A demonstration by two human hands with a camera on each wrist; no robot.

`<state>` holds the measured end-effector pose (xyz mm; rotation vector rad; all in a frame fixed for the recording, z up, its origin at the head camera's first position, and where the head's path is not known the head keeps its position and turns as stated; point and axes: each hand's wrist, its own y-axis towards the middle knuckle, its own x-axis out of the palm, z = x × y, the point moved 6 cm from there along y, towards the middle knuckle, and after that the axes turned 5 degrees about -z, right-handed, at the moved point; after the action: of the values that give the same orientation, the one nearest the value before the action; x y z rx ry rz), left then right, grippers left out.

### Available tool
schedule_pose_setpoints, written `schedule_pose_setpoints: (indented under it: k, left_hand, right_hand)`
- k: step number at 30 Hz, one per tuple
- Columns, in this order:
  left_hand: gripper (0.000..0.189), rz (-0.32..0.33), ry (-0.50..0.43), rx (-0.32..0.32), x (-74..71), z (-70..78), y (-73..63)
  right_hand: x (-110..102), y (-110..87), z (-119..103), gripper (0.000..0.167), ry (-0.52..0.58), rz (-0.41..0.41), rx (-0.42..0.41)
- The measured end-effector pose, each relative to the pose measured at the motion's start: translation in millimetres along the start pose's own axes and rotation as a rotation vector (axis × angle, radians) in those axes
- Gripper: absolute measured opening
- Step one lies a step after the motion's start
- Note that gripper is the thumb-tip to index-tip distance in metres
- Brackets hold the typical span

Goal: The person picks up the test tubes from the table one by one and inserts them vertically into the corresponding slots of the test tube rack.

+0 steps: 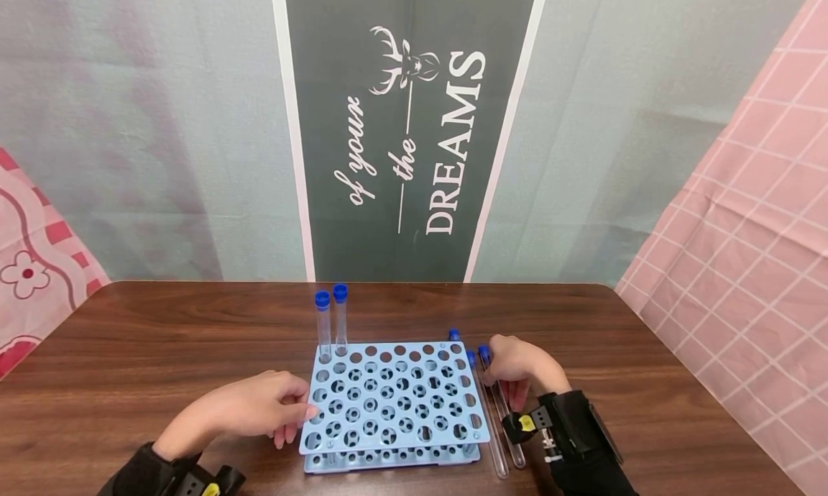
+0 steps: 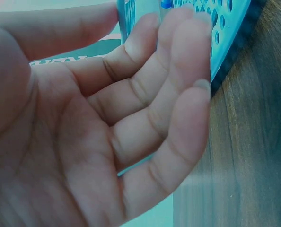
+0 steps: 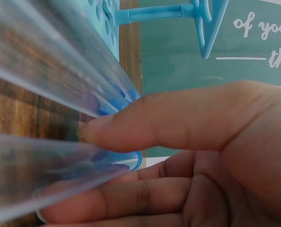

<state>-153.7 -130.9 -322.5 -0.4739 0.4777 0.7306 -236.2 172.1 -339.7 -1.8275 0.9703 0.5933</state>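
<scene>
A light-blue test tube rack (image 1: pixel 443 441) with rows of round holes stands on the table. My left hand (image 1: pixel 265 406) grips its left edge, the thumb at the top plate and the other fingers bent at the side. Two clear tubes with blue caps, one of them this test tube (image 1: pixel 324 331), stand upright in the back left corner. To the right of the rack my right hand (image 1: pixel 517 363) pinches a capped test tube (image 3: pixel 60 175) near its cap, thumb on one side and fingers on the other. Another capped tube (image 1: pixel 493 431) lies alongside, close to the rack.
One more blue cap (image 1: pixel 455 334) shows behind the rack's back right corner; its tube is mostly hidden. The brown wooden table (image 1: pixel 162 331) extends to both sides. A printed curtain (image 1: pixel 414 259) hangs behind it, with pink cloth (image 1: pixel 744 266) at the right.
</scene>
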Motion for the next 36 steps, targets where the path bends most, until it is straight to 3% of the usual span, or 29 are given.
schedule_pose_setpoints:
  k: [36]
  left_hand:
    - [0.027,-0.001,-0.028,0.006,0.6,1.2,-0.4]
  right_hand:
    - [-10.6,-9.7,-7.1,0.02,0.015,0.045,-0.02]
